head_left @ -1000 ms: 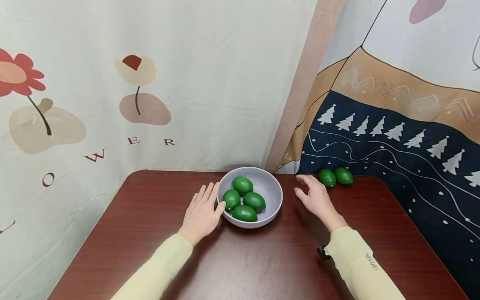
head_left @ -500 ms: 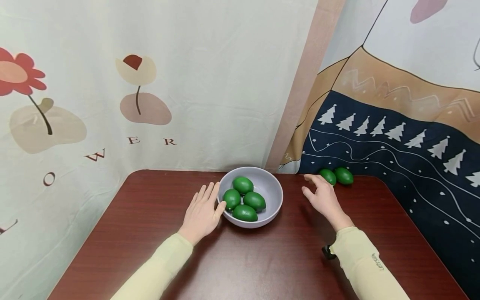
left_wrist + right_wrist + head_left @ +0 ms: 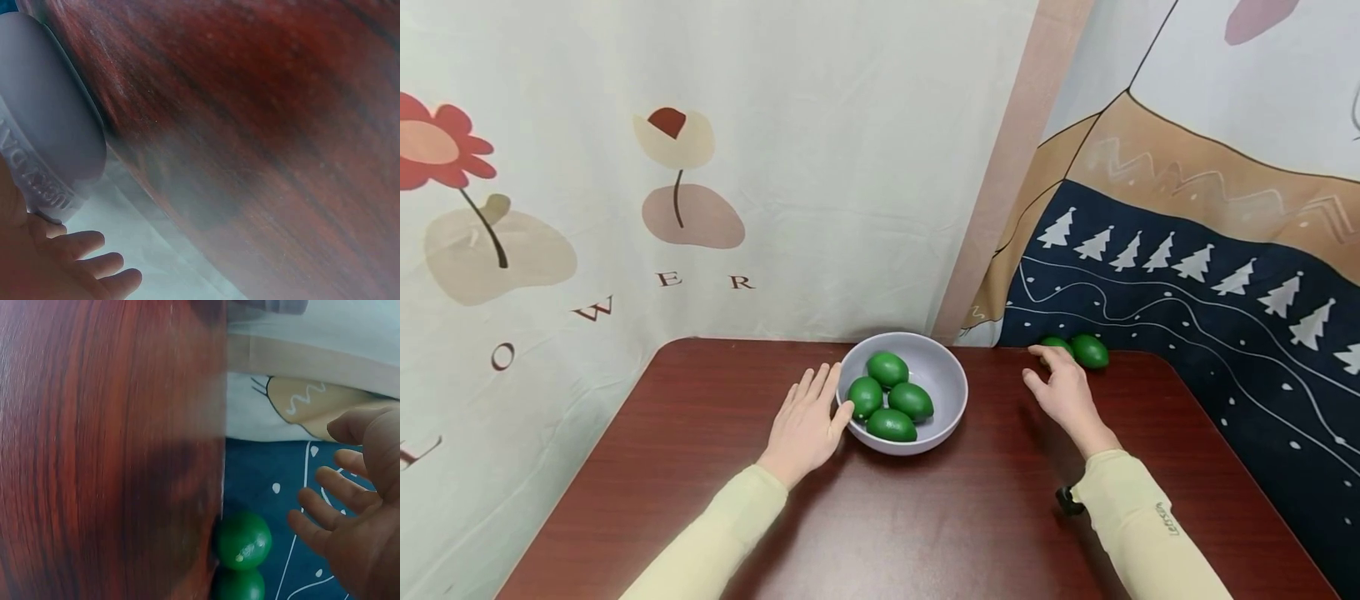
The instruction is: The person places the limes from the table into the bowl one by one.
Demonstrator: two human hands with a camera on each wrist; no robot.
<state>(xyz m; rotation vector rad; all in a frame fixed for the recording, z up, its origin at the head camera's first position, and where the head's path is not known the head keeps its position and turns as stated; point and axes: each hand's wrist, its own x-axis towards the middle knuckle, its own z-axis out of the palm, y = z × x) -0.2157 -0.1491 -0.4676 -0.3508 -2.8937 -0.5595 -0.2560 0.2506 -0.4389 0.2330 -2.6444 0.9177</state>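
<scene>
A grey-purple bowl (image 3: 951,392) stands near the table's far edge with several green limes (image 3: 912,402) inside. My left hand (image 3: 805,433) lies along the bowl's left side, fingers straight, thumb at the rim. In the left wrist view the bowl's wall (image 3: 56,106) has raised lettering, and the fingers reach out past it. My right hand (image 3: 1067,404) hovers over the table to the right of the bowl, fingers loosely bent, holding nothing. Two more limes (image 3: 1090,352) lie just beyond it by the far edge; the hand partly covers the left one. Both limes (image 3: 244,540) show in the right wrist view, apart from the fingers.
The dark red wooden table (image 3: 895,525) ends at a pale curtain (image 3: 820,208) with printed flowers. On the right hangs a navy cloth (image 3: 1150,300) with white trees, close behind the two limes. A black band (image 3: 1069,501) sits at my right wrist.
My right hand has moved to the right, from beside the bowl toward the two limes, and now covers part of the left one. The left hand and bowl have stayed in place.
</scene>
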